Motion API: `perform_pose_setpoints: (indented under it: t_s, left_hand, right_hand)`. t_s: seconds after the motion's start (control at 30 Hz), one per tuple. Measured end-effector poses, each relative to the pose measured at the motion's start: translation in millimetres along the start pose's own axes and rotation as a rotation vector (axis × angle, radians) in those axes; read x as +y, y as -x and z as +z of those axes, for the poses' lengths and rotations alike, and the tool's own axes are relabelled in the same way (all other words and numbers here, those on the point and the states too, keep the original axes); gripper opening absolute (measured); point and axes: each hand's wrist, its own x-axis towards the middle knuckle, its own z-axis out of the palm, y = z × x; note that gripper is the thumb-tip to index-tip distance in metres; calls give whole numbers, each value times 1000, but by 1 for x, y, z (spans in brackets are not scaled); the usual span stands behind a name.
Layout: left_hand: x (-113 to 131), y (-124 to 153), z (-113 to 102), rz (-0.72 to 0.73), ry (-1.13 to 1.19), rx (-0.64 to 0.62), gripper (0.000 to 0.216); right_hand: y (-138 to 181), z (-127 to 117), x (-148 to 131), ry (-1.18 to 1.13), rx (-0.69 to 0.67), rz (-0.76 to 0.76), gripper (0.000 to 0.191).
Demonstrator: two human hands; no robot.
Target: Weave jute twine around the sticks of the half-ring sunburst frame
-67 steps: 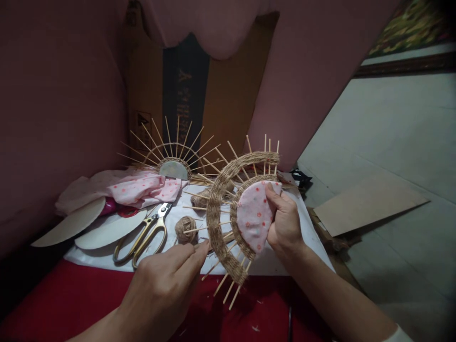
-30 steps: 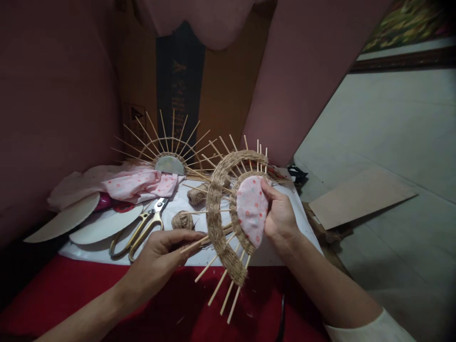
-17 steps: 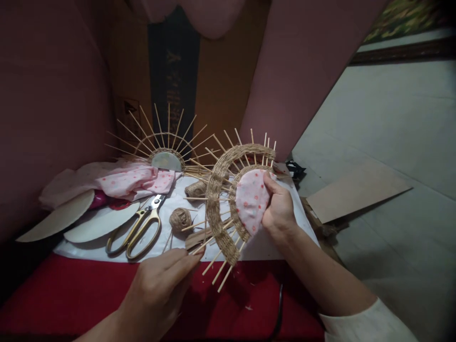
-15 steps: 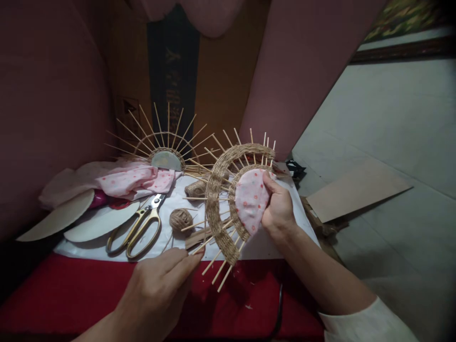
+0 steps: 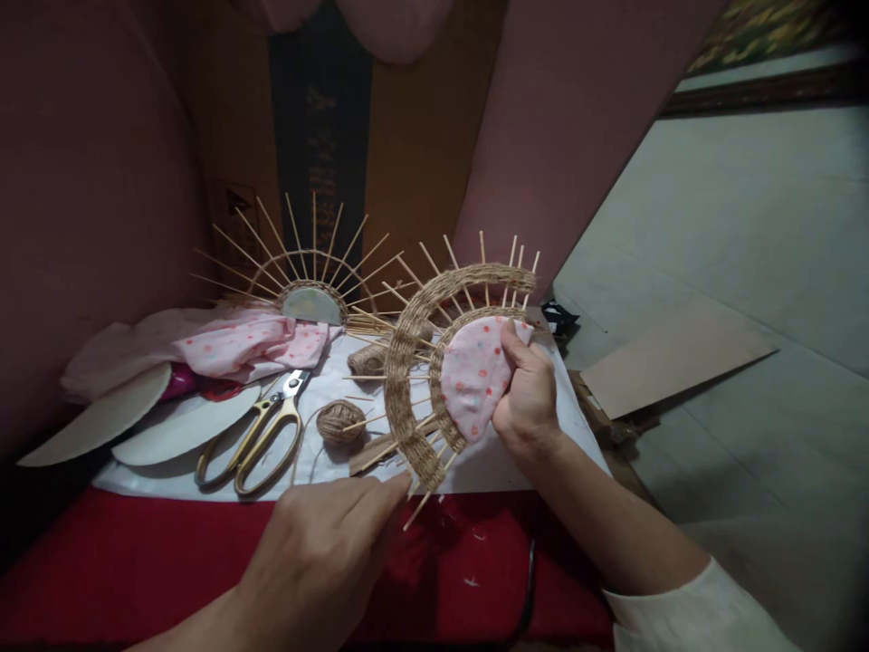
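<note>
My right hand (image 5: 533, 389) grips the flat side of a half-round woven piece, thumb on its pink flowered fabric centre (image 5: 475, 371). Thin wooden sticks fan out from it through an inner woven edge and a wide jute band (image 5: 405, 362). My left hand (image 5: 332, 534) is closed in a pinch by the band's lower end, among the lowest sticks. From the ball of jute twine (image 5: 340, 422) a strand runs down toward this hand; the fingers largely hide what they pinch, which appears to be twine.
Brass-handled scissors (image 5: 262, 435) and pale curved card pieces (image 5: 190, 426) lie left on the white sheet (image 5: 326, 480). Behind are crumpled flowered cloth (image 5: 251, 340), a twine roll (image 5: 370, 359) and a second stick fan (image 5: 312, 303). A flat board (image 5: 679, 358) lies at right.
My left hand has moved right and along the sticks to the band's lower end. The woven piece has turned slightly in my right hand, which keeps its grip.
</note>
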Motion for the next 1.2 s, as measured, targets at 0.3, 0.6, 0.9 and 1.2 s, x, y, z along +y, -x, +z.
perform_pose_setpoints:
  t_s: [0.3,0.6,0.9,1.2]
  left_hand:
    - [1,3,8,44,38,6,19]
    - [-3,17,12,94,-80,-37,37]
    - [-8,21,4,118,-162,-53,31]
    - [-22,20,20,110,3,6,26]
  right_hand:
    - [0,-1,-1,-35,-19,-14,21]
    - [-13,-5,1,-81,-2,11,19]
    - [-18,-2,-4,-121,69,213,9]
    - [1,6,-9,-89,7,392,17]
